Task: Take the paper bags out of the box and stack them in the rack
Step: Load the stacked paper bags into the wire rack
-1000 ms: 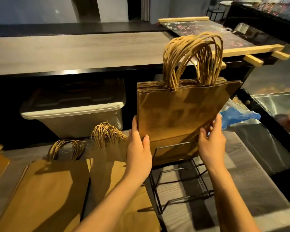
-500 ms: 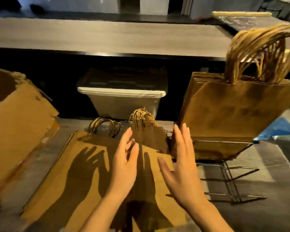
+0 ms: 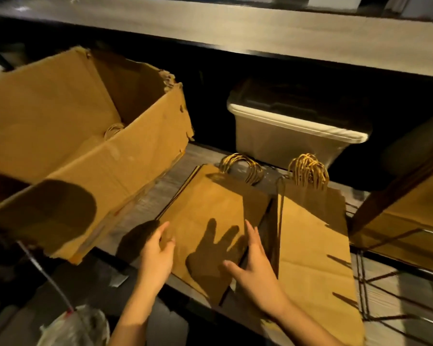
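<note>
Your left hand (image 3: 158, 255) and right hand (image 3: 255, 265) are both open, fingers spread, closed on nothing. The left rests at the near left edge of the flat pile of paper bags (image 3: 210, 221); the right hovers at its near right corner, and whether it touches the paper I cannot tell. Between them the right hand's shadow falls across the top bag.

That pile lies flat on the worktop (image 3: 148, 196), its twisted handles (image 3: 240, 166) pointing away from you. A second pile (image 3: 315, 245) lies just beside it on the right, partly overlapping the wire rack (image 3: 375, 290), whose black bars show at the right edge. The cardboard box (image 3: 85, 136) sits to the left, flaps torn open, with one more handle loop visible inside.

These bags will likely feel light singly but floppy as a bundle: thin kraft paper that slides sheet over sheet and creases easily. Judging from the layout, the safest hold is a pinch on both long edges, thumbs on top and fingers slid underneath, squeezing the whole thickness so the lower bags do not fan out. Avoid lifting by the handles alone; they could tear or let the bundle splay.
</note>
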Motion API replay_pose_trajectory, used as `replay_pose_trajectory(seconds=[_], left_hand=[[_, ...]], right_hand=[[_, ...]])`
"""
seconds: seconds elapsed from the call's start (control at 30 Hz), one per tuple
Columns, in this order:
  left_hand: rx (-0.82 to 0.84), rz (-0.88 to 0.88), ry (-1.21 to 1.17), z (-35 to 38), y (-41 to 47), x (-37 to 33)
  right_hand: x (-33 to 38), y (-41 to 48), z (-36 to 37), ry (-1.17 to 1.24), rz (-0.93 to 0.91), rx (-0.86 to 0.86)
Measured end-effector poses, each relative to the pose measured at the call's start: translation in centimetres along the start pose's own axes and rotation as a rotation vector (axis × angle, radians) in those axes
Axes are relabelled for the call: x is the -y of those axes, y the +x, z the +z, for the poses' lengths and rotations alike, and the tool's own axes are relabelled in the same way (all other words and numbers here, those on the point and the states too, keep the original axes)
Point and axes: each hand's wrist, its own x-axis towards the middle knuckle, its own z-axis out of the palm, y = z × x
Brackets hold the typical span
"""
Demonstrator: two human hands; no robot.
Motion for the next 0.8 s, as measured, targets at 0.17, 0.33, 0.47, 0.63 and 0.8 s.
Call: replay_pose_trajectory(seconds=[0.17, 0.33, 0.47, 0.63, 0.8], left_hand=[[0.031, -0.017, 0.198, -0.2, 0.5, 1.1], [0.062, 0.046, 0.523, -0.4, 0.8, 1.0], [0.026, 0.094, 0.654, -0.6, 1.1, 1.1], [0.016, 0.083, 0.638, -0.9, 1.2, 1.1], [0.094, 0.04, 0.443, -1.2, 0.2, 1.3]], right_hand=[[-0.7, -0.1, 1.3, 0.449, 0.224, 0.064], [-0.6, 0.1, 1.4, 0.815, 0.332, -0.027], [0.7, -0.6, 0.9, 0.93, 0.288, -0.088], [1.6, 0.6, 0.4, 0.958, 0.291, -0.093], [2.9, 2.0, 1.0, 0.728, 0.241, 0.018]])
